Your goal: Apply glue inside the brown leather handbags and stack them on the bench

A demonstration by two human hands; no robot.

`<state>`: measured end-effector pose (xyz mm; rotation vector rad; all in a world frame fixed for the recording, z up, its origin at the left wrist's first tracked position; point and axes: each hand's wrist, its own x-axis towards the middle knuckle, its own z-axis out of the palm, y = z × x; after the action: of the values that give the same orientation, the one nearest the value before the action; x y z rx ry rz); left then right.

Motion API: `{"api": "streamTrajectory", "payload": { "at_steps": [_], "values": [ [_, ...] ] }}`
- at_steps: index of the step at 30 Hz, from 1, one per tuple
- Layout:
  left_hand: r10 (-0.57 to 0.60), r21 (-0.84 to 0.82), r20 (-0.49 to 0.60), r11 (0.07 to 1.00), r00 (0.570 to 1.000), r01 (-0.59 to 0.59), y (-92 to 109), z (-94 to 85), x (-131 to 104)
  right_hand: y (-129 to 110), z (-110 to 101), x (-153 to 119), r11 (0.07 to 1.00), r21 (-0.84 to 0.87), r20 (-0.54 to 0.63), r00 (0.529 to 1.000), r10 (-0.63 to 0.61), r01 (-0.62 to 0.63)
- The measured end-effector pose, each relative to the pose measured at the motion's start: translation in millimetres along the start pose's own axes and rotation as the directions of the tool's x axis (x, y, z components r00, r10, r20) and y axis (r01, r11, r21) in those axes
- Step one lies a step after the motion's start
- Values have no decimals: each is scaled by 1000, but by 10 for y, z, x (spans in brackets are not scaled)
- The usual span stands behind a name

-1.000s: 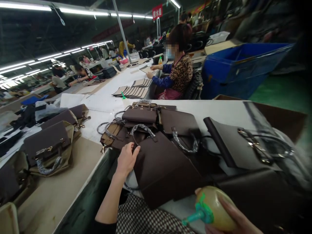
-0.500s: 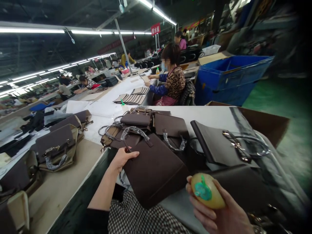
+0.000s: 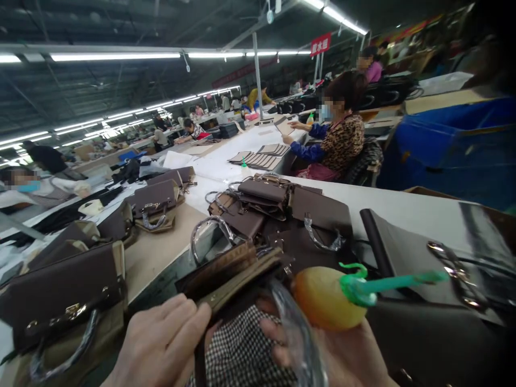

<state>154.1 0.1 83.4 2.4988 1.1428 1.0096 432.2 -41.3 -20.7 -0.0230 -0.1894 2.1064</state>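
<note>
My left hand is closed on the near edge of a dark brown handbag, tilted so that its tan-edged opening shows. My right hand lies palm up under a yellow glue bottle with a green nozzle pointing right. A plastic-wrapped handle of the bag passes in front of that hand's fingers, which are partly hidden. Checkered cloth shows between my hands.
More brown handbags are piled beyond my hands. Others stand on the left table. Ahead, a seated person holds a flat piece near stacked strips. A blue bin stands at the right.
The held bag has turned from its flat face to its open edge. The bottle has swung round so its nozzle points right, and my left hand has moved nearer. The view has shifted left.
</note>
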Motion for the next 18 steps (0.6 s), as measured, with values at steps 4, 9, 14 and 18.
{"api": "streamTrajectory", "payload": {
  "at_steps": [4,9,14,18],
  "values": [
    [340,330,220,856,914,-398,-2,213,-690,286,20,13,992,24,77,990,122,-124],
    [28,255,231,963,973,-88,-171,702,-1634,608,-74,50,942,263,-78,969,236,-208],
    [-240,-289,689,774,684,563,-169,411,-1640,695,-76,-48,919,269,-112,939,325,-287],
    [-561,1,620,699,548,715,-373,411,-1285,740,-52,-118,897,202,-112,901,420,-393]
  ]
}}
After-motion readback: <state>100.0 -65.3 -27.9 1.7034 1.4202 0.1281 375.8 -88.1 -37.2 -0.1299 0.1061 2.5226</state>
